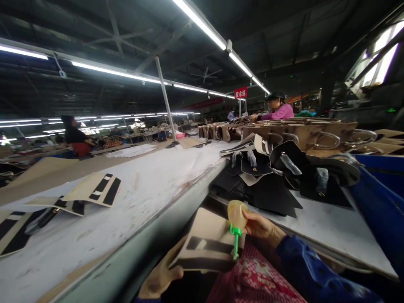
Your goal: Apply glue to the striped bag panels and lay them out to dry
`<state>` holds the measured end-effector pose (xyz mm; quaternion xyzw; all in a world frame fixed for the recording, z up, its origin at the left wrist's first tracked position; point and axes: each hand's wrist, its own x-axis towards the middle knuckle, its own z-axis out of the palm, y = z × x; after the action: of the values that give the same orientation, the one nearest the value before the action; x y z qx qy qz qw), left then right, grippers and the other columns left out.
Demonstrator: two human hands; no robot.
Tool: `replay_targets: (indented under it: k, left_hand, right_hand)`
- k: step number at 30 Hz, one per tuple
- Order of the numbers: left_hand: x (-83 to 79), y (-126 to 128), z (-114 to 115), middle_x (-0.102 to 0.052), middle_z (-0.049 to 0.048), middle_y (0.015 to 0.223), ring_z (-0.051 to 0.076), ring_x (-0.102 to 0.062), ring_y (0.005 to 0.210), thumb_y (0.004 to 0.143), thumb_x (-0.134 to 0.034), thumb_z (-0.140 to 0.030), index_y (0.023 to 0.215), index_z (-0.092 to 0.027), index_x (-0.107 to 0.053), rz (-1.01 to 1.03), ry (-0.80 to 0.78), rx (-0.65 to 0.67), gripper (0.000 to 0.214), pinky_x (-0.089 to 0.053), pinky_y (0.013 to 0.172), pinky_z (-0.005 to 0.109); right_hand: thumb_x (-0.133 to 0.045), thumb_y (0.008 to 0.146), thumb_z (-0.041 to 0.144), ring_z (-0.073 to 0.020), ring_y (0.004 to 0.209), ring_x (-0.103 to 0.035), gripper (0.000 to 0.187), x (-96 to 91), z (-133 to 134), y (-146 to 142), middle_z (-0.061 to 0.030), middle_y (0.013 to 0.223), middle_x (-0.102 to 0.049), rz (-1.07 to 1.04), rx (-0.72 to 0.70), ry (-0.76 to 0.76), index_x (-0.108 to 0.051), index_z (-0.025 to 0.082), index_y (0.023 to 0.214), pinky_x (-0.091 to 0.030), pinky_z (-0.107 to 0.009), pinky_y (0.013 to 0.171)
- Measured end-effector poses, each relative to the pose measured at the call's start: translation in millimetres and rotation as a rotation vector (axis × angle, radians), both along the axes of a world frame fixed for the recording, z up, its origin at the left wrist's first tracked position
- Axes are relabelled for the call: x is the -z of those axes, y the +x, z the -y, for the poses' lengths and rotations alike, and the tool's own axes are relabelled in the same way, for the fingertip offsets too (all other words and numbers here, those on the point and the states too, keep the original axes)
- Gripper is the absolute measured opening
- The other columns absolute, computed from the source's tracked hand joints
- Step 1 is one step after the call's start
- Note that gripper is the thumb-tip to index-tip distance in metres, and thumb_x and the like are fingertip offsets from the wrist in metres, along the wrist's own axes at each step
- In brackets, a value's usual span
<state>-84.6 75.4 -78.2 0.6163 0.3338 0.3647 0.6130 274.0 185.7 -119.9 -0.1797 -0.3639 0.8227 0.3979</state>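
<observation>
My right hand grips an upturned bottle, nozzle by the panel my left hand clasps at its edge. Likely gluing, which would next call for steady squeezing.

White table: beige-black panels, left. Pale board, right: black pieces piled.

Dim ceiling, glaring tube lights

The bottle is smooth, translucent plastic, its nozzle green plastic. The panel is matt; the black flaps look matt and leathery, with crinkled, glossy film and shiny metal clasps. The worktop is smooth but smudged, the sleeve glossy.
</observation>
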Motion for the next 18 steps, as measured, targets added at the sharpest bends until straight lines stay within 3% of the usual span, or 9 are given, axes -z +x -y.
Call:
replay_targets:
  k: [2, 4, 6, 7, 10, 12, 16, 18]
  left_hand:
    - [-21.4, -3.3, 5.3, -0.057, 0.0118, 0.152, 0.039, -0.046, 0.143, 0.074, -0.079, -0.065, 0.151, -0.028, -0.051, -0.065, 0.05, -0.013, 0.09, -0.03, 0.121, 0.052]
    - [-37.3, -0.6, 11.1, -0.059, 0.0142, 0.148, 0.039, -0.06, 0.128, 0.074, -0.079, -0.065, 0.156, -0.028, -0.043, -0.119, 0.061, 0.115, 0.097, -0.04, 0.114, 0.054]
    - [-43.7, 3.7, 14.7, -0.058, 0.0174, 0.148, 0.04, -0.063, 0.123, 0.071, -0.076, -0.073, 0.159, -0.024, -0.036, -0.093, 0.067, 0.256, 0.108, -0.042, 0.112, 0.055]
    - [-43.0, 5.8, 15.3, -0.057, 0.0174, 0.149, 0.041, -0.061, 0.127, 0.072, -0.075, -0.074, 0.159, -0.023, -0.038, -0.103, 0.078, 0.263, 0.108, -0.04, 0.113, 0.054]
    - [-27.5, 13.5, 11.8, -0.055, 0.0128, 0.153, 0.039, -0.046, 0.143, 0.08, -0.075, -0.063, 0.151, -0.022, -0.052, -0.264, 0.082, 0.08, 0.084, -0.03, 0.122, 0.049]
    - [-11.0, 21.6, 6.9, -0.057, 0.011, 0.152, 0.036, -0.046, 0.143, 0.085, -0.074, -0.05, 0.147, -0.022, -0.057, -0.36, 0.061, -0.04, 0.07, -0.028, 0.123, 0.047]
    - [16.8, 37.3, -1.8, -0.069, 0.0123, 0.137, 0.037, -0.061, 0.126, 0.085, -0.069, -0.041, 0.139, -0.017, -0.063, -0.338, -0.038, -0.107, 0.059, -0.044, 0.11, 0.047]
    - [23.7, 40.3, -4.2, -0.069, 0.0113, 0.135, 0.036, -0.061, 0.125, 0.083, -0.067, -0.039, 0.135, -0.016, -0.065, -0.318, -0.059, -0.134, 0.057, -0.044, 0.109, 0.045]
  right_hand:
    - [-0.071, 0.095, 0.031, -0.0176, 0.088, -0.074, 0.025, -3.7, -4.1, 3.1, -0.0065, 0.103, -0.074, 0.043, -0.026, 0.002, -0.068, 0.013, 0.112, -0.064, -0.032, 0.073]
    - [-0.071, 0.095, 0.03, -0.0175, 0.088, -0.074, 0.024, -4.7, -6.5, 2.9, -0.0061, 0.103, -0.074, 0.074, -0.043, 0.003, -0.068, 0.013, 0.112, -0.064, -0.031, 0.073]
    - [-0.07, 0.095, 0.031, -0.017, 0.086, -0.073, 0.024, -2.7, -6.7, -0.6, -0.0054, 0.101, -0.074, 0.099, -0.055, 0.002, -0.068, 0.013, 0.112, -0.063, -0.031, 0.072]
    - [-0.07, 0.095, 0.031, -0.0164, 0.084, -0.073, 0.023, -1.0, -6.1, -3.4, -0.0049, 0.1, -0.074, 0.108, -0.061, 0.001, -0.068, 0.013, 0.111, -0.063, -0.031, 0.071]
    - [-0.07, 0.096, 0.03, -0.0147, 0.078, -0.072, 0.02, 5.4, -3.2, -15.3, -0.0036, 0.094, -0.074, 0.122, -0.068, -0.009, -0.069, 0.013, 0.107, -0.062, -0.029, 0.068]
    - [-0.07, 0.096, 0.03, -0.0147, 0.077, -0.072, 0.021, 9.1, -0.7, -24.9, -0.0043, 0.095, -0.074, 0.109, -0.047, -0.02, -0.069, 0.012, 0.107, -0.063, -0.029, 0.068]
    - [-0.075, 0.091, 0.036, -0.0161, 0.084, -0.075, 0.031, 15.0, 7.9, -42.7, -0.0078, 0.1, -0.076, 0.034, 0.071, -0.044, -0.069, 0.012, 0.11, -0.063, -0.027, 0.071]
    - [-0.081, 0.085, 0.038, -0.0164, 0.087, -0.075, 0.036, 17.2, 14.3, -49.1, -0.0074, 0.098, -0.077, -0.006, 0.147, -0.056, -0.069, 0.013, 0.108, -0.063, -0.023, 0.073]
